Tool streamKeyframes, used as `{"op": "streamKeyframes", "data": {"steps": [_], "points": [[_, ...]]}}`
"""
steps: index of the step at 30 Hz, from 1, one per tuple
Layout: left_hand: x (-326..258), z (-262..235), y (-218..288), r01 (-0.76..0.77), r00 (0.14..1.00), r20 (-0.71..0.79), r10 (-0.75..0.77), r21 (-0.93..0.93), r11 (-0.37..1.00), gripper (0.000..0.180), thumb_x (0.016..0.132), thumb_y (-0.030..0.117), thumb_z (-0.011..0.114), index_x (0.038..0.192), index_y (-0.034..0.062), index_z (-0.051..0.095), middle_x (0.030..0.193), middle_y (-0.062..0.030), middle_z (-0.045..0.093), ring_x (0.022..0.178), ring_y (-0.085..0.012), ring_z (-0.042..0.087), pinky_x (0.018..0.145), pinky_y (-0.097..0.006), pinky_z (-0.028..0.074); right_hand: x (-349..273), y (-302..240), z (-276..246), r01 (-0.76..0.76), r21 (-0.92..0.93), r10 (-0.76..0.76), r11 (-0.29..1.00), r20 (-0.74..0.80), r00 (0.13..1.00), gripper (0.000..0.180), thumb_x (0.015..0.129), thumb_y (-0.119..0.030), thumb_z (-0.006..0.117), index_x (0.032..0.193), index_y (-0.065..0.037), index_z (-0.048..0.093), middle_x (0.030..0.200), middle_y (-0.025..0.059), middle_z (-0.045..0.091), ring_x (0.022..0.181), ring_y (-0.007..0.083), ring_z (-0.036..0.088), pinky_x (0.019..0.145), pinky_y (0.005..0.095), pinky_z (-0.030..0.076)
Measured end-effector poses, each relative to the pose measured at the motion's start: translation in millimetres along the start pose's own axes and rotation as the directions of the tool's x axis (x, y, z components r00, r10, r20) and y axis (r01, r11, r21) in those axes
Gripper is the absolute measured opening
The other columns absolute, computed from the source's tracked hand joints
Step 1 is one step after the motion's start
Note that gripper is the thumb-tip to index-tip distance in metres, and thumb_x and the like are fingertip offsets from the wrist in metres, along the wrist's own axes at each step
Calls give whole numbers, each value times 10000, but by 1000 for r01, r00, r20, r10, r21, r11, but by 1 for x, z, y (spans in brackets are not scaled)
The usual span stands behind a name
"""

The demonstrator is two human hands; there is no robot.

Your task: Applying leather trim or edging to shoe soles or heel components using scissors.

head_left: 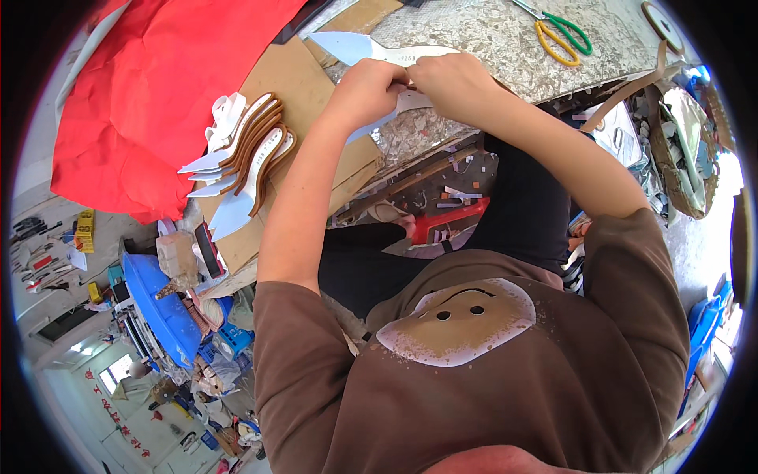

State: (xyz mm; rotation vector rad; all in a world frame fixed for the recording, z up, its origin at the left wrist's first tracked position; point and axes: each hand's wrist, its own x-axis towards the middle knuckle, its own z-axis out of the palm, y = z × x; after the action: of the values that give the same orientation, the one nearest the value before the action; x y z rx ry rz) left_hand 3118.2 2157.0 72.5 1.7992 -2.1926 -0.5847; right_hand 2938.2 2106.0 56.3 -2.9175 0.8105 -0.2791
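Observation:
My left hand and my right hand meet over the edge of a speckled grey worktable. Both pinch a white pointed insole piece that slants down to the left under my fingers. A second white pointed insole lies flat just beyond my hands, tip to the left. How the two pieces join under my fingers is hidden. Left of my left forearm, a stack of white and brown pointed insoles rests on brown cardboard.
Scissors with green and yellow handles lie on the table to the right. A red cloth covers the left side. Below are a blue tub, a red stool amid floor scraps, and piled material at right.

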Motion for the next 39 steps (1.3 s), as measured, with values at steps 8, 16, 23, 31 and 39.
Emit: {"op": "streamKeyframes", "data": {"steps": [8,16,23,31,39], "points": [[2,0,13,-58,996,66,53,77,995,243,811,78,590,998,113,742,903,-146,701,844,-336,664,776,-403,519,-7,22,-15,264,-38,-254,964,178,951,194,741,-24,665,928,-41,617,872,102,642,801,305,672,648,398,540],[-1,7,13,-131,989,77,122,121,984,184,822,114,628,966,140,740,876,-133,695,835,-341,656,743,-429,517,-11,24,-18,266,1,-264,964,104,959,221,719,-9,664,936,-21,625,869,120,665,788,303,689,640,396,552],[-1,4,30,107,989,75,-129,247,963,211,805,107,606,957,160,744,871,-141,688,833,-344,656,735,-446,519,2,4,-27,307,-143,-254,941,301,919,206,732,-39,664,932,-47,617,873,108,660,779,288,697,621,385,558],[2,14,27,-60,998,47,47,336,940,194,812,121,608,963,139,728,839,-140,686,827,-335,661,722,-458,518,-31,76,-14,410,-66,-412,910,-23,911,105,791,-94,631,862,-72,557,829,64,597,769,258,656,631,387,514],[4,43,41,-109,984,-124,128,152,982,194,859,192,619,1015,113,704,881,-133,687,858,-329,652,742,-426,507,-39,97,-11,472,19,-469,881,-78,880,117,794,-120,634,862,-74,550,836,62,571,788,262,630,645,403,501]]}}
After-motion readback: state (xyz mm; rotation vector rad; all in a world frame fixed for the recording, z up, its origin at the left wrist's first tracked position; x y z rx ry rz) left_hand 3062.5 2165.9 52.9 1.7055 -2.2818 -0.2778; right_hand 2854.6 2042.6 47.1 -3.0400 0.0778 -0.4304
